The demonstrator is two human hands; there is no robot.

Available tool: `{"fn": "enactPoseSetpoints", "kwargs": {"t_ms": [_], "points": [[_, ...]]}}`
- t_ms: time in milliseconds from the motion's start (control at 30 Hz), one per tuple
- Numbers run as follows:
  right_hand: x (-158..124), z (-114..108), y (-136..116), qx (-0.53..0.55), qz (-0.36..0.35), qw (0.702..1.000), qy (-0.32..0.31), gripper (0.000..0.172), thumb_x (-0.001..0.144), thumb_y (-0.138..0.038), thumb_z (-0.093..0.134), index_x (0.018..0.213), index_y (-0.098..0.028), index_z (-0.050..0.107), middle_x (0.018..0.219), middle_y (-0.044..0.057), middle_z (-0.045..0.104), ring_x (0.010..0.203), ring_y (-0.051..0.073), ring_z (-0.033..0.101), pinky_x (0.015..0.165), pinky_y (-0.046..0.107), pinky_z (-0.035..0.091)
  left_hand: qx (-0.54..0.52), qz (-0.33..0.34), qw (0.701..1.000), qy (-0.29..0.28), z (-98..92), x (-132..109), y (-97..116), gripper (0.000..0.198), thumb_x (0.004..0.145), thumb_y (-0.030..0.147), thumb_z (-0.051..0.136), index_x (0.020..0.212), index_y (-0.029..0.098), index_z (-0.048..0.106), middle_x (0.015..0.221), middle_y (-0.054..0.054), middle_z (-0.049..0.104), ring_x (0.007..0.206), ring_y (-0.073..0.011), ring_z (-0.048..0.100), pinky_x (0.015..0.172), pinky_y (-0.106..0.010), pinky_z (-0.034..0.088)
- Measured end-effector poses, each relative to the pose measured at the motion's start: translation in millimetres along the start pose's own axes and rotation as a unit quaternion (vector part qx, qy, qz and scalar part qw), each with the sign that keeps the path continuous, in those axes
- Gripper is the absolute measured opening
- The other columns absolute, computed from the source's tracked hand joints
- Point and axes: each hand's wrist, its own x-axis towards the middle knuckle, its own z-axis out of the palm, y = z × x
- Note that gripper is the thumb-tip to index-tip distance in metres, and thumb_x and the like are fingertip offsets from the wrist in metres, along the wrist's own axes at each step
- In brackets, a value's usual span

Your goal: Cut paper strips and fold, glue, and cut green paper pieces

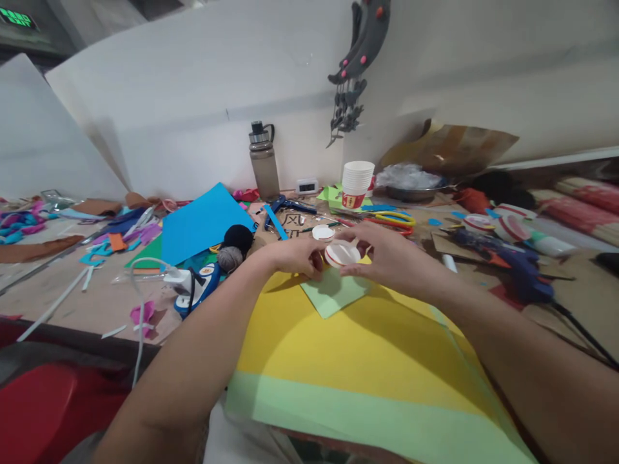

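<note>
My left hand and my right hand meet over the middle of the table, both pinching a small round white piece with a red rim, like the cut bottom of a paper cup. Under it lies a light green paper square on a large yellow sheet. A second white round piece rests just beyond my left fingers. A stack of paper cups stands further back.
Yellow-handled scissors lie behind my right hand. A blue glue gun sits at right, another glue gun at left by two yarn balls. A blue sheet, a water bottle and paper scraps lie around.
</note>
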Motion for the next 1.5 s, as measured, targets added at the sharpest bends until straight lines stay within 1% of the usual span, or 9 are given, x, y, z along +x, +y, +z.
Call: {"fn": "enactPoseSetpoints", "kwargs": {"t_ms": [100, 233, 500, 633, 800, 1067, 1233, 1400, 1500], "points": [[3, -6, 9, -0.032, 0.019, 0.999, 0.011, 0.051, 0.070, -0.042, 0.073, 0.116, -0.021, 0.065, 0.107, 0.008, 0.065, 0.085, 0.021, 0.061, 0.073, 0.032, 0.047, -0.023, -0.031, 0.999, -0.013, -1.3, -1, 2, 0.036, 0.066, 0.022, 0.070, 0.101, 0.017, 0.060, 0.087, -0.002, 0.065, 0.078, -0.0153, 0.060, 0.065, -0.024, 0.044], [4, -11, 16, -0.026, 0.030, 0.999, -0.006, 0.051, 0.071, -0.041, 0.072, 0.117, -0.023, 0.064, 0.106, 0.006, 0.067, 0.082, 0.020, 0.062, 0.070, 0.029, 0.047, -0.023, -0.031, 0.999, -0.016, -3.4, -2, 4, 0.036, 0.069, 0.024, 0.069, 0.103, 0.017, 0.060, 0.089, -0.003, 0.064, 0.082, -0.0157, 0.060, 0.067, -0.024, 0.045], [-2, -6, 8, -0.020, -0.009, 0.995, -0.096, 0.047, 0.066, -0.032, 0.074, 0.112, -0.025, 0.065, 0.108, 0.004, 0.068, 0.088, 0.021, 0.062, 0.073, 0.030, 0.047, -0.042, -0.025, 0.998, -0.026, -3.5, -3, 3, 0.037, 0.070, 0.017, 0.063, 0.106, 0.017, 0.059, 0.091, -0.003, 0.064, 0.083, -0.0164, 0.062, 0.067, -0.024, 0.047], [-2, -3, 8, -0.040, -0.010, 0.993, -0.107, 0.046, 0.063, -0.033, 0.077, 0.107, -0.026, 0.067, 0.110, 0.004, 0.068, 0.093, 0.024, 0.062, 0.076, 0.032, 0.047, -0.046, -0.031, 0.998, -0.023, -3.3, -4, 5, 0.035, 0.070, 0.019, 0.065, 0.105, 0.016, 0.059, 0.090, -0.003, 0.064, 0.083, -0.0157, 0.061, 0.068, -0.024, 0.047], [-3, -2, 5, -0.030, -0.023, 0.992, -0.122, 0.042, 0.065, -0.030, 0.074, 0.105, -0.025, 0.067, 0.106, 0.004, 0.068, 0.090, 0.022, 0.062, 0.072, 0.029, 0.046, -0.045, -0.039, 0.998, -0.025, -3.2, -3, 5, 0.034, 0.070, 0.018, 0.066, 0.103, 0.017, 0.058, 0.090, -0.002, 0.063, 0.081, -0.0146, 0.060, 0.066, -0.022, 0.046], [-4, 0, 9, -0.018, -0.026, 0.990, -0.138, 0.050, 0.066, -0.031, 0.073, 0.115, -0.027, 0.063, 0.110, 0.004, 0.067, 0.091, 0.022, 0.062, 0.072, 0.030, 0.046, -0.039, -0.037, 0.998, -0.023, -2.9, -3, 4, 0.035, 0.069, 0.019, 0.066, 0.103, 0.017, 0.058, 0.092, -0.003, 0.065, 0.082, -0.0151, 0.061, 0.068, -0.024, 0.046], [-2, -1, 9, -0.026, -0.005, 0.993, -0.119, 0.037, 0.069, -0.028, 0.070, 0.106, -0.024, 0.067, 0.103, 0.004, 0.069, 0.082, 0.020, 0.063, 0.069, 0.029, 0.046, -0.042, -0.044, 0.998, -0.020, -3.1, -3, 7, 0.035, 0.068, 0.018, 0.065, 0.102, 0.017, 0.059, 0.090, -0.003, 0.064, 0.083, -0.0158, 0.061, 0.068, -0.024, 0.046], [4, -10, 9, 0.016, 0.059, 0.997, -0.048, 0.041, 0.073, -0.036, 0.070, 0.111, -0.021, 0.064, 0.100, 0.004, 0.070, 0.081, 0.018, 0.064, 0.068, 0.026, 0.046, -0.016, -0.035, 0.999, -0.016, -5.6, -5, 12, 0.032, 0.069, 0.022, 0.066, 0.100, 0.017, 0.058, 0.087, -0.002, 0.062, 0.079, -0.0146, 0.058, 0.065, -0.023, 0.044], [4, -14, 9, 0.035, 0.076, 0.996, -0.041, 0.041, 0.073, -0.039, 0.070, 0.109, -0.020, 0.065, 0.097, 0.003, 0.071, 0.079, 0.017, 0.063, 0.065, 0.025, 0.044, -0.011, -0.040, 0.999, -0.020, -7.3, -5, 13, 0.032, 0.069, 0.024, 0.066, 0.099, 0.018, 0.058, 0.088, -0.002, 0.062, 0.079, -0.0147, 0.058, 0.065, -0.023, 0.044]]}}
